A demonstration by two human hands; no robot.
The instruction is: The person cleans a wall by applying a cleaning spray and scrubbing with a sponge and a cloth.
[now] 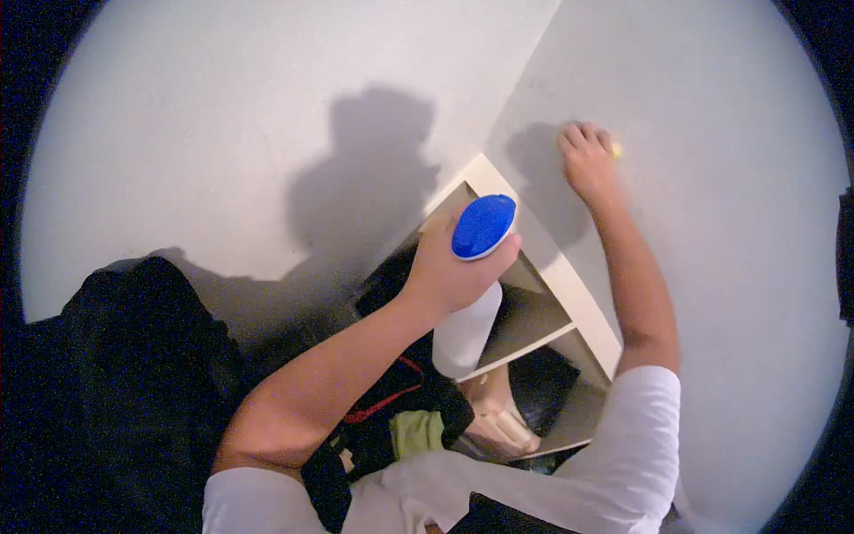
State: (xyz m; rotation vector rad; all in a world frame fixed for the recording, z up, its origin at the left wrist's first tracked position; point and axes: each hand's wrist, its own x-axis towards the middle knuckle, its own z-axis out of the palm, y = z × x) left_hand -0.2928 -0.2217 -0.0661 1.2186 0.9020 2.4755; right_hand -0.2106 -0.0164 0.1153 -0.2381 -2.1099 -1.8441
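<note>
My left hand (447, 271) is wrapped round the neck of a spray bottle with a blue top (483, 226) and a white body (467, 334). The bottle is held above a cream corner shelf unit, apart from the walls. Farther up and to the right, my right hand (588, 160) is closed against the right wall (738, 222). A bit of something yellow (617, 151), perhaps a sponge, shows at its fingers; the rest is hidden under the hand.
The cream shelf unit (583, 311) stands in the corner below my hands. My foot in a light sandal (503, 418) is beside it. A dark bulky thing (147, 356) fills the left. Green cloth (416, 433) and a red strap (391, 396) lie near my body.
</note>
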